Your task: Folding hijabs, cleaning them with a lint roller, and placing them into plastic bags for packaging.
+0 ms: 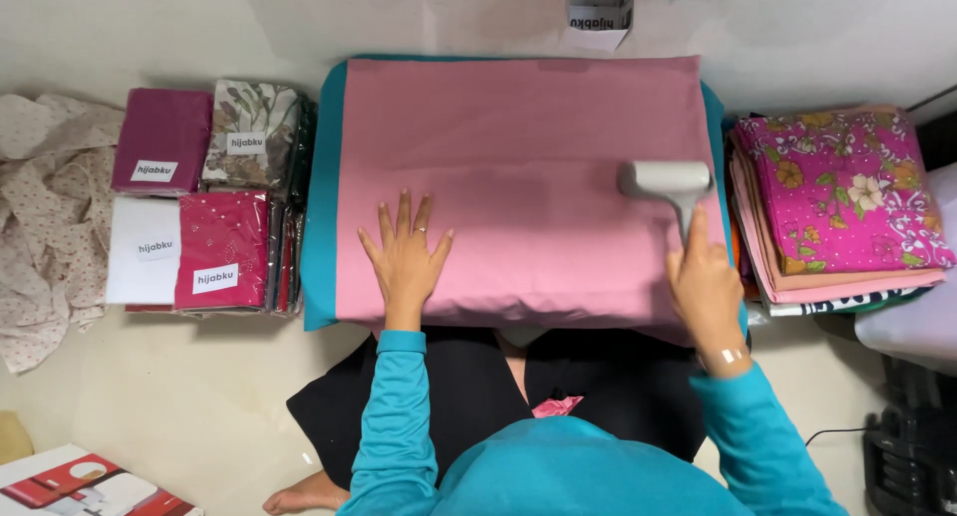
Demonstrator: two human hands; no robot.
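Observation:
A pink cloth [528,167] lies spread flat over a teal cushion [321,207] on the floor in front of me. My left hand [405,257] rests flat on the cloth's near left part, fingers spread. My right hand [706,287] grips the handle of a grey hand-held steamer [666,180], whose head presses on the cloth near its right edge.
Packaged folded scarves [204,197] in maroon, floral, white and magenta lie stacked left of the cushion. A dotted cream cloth [40,217] lies further left. A pile of folded fabrics topped by a magenta floral one [842,187] sits at right. A black cable and device [907,456] are at bottom right.

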